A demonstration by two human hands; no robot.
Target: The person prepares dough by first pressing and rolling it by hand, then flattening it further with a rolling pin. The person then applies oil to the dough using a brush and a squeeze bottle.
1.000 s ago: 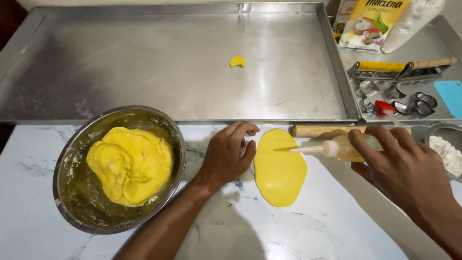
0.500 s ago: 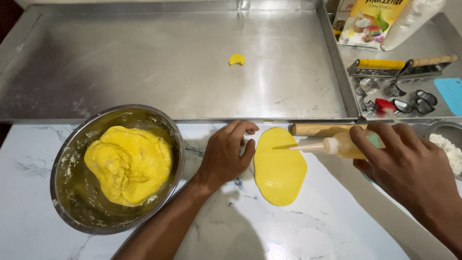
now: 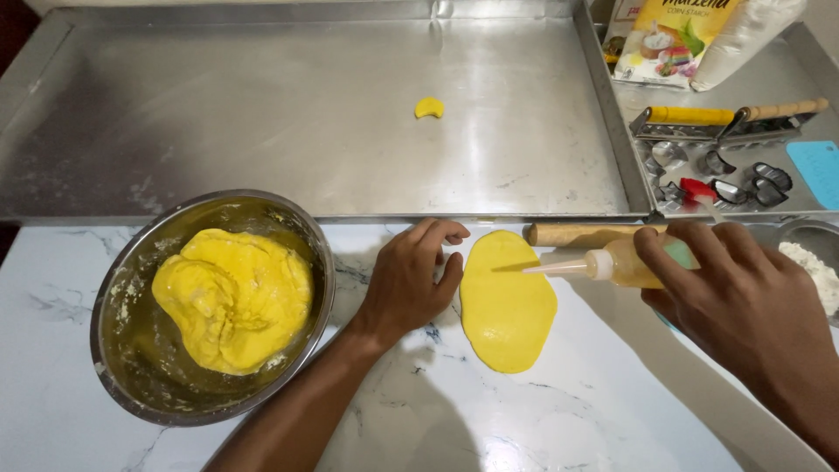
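A flat oval of yellow dough (image 3: 507, 301) lies on the white marble counter (image 3: 542, 419). My left hand (image 3: 409, 281) rests palm down on the counter, its fingers loosely curled, touching the oval's left edge. My right hand (image 3: 743, 301) grips a squeeze bottle (image 3: 603, 262) of yellowish liquid. The bottle lies nearly level, and its thin nozzle points left over the upper part of the dough. To the left stands a metal bowl (image 3: 114, 288) holding a large lump of yellow dough (image 3: 234, 295).
A big steel tray (image 3: 262, 114) fills the back, with one small yellow dough piece (image 3: 428, 107) on it. A wooden rolling pin (image 3: 577, 233) lies behind the oval. At the right are metal cutters (image 3: 738, 179), a handled tool (image 3: 725, 115), a flour bowl (image 3: 808, 262) and a starch packet (image 3: 673, 35).
Both hands and the bottle stay almost still. The view has shifted only slightly.
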